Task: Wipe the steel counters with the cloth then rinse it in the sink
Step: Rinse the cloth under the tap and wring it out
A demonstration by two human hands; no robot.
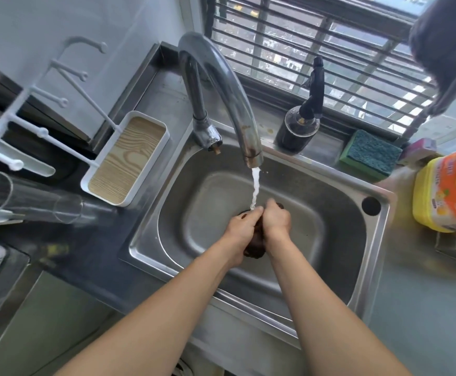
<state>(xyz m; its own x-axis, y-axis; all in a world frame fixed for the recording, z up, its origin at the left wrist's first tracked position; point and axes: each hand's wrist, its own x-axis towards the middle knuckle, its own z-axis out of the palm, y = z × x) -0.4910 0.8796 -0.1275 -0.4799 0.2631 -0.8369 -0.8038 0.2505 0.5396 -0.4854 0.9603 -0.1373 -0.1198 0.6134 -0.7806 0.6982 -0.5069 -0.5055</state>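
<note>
A dark brown cloth (pixel 256 244) is bunched up over the middle of the steel sink (pixel 330 213). My left hand (pixel 244 226) and my right hand (pixel 275 221) both grip it, pressed together around it, so most of the cloth is hidden. Water runs from the curved steel faucet (pixel 232 85) and falls onto my fingers and the top of the cloth. The steel counter (pixel 422 308) lies to the right of the sink.
Behind the sink stand a dark pump bottle (pixel 300 128), a green sponge (pixel 370 154) and an orange-and-yellow packet (pixel 449 191). A white tray with a wood-grain base (pixel 126 158), a white rack (pixel 40 104) and clear glasses (pixel 31 199) sit at the left. A barred window is at the back.
</note>
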